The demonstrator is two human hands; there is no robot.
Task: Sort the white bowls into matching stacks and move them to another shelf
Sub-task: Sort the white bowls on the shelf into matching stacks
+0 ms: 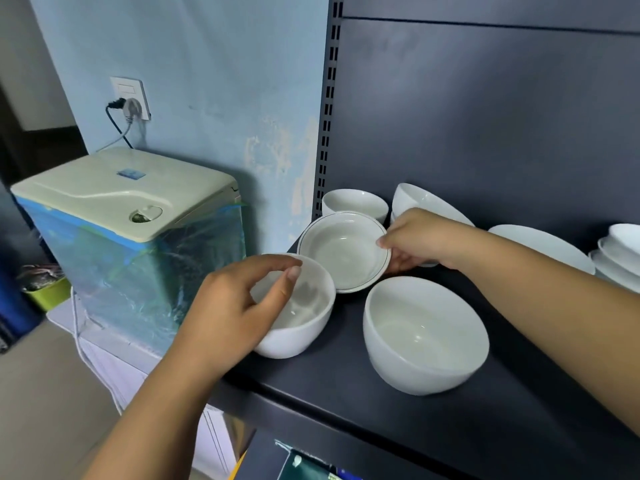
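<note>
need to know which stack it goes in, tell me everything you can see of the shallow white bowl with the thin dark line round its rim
The shallow white bowl with a thin dark rim line looks like glazed ceramic, wide-lipped and empty inside. It is tilted, mouth towards the camera, over the dark shelf near its left end. The right hand pinches its right rim, thumb in front. Its lower left edge overlaps the deep plain white bowl; contact cannot be told.
</note>
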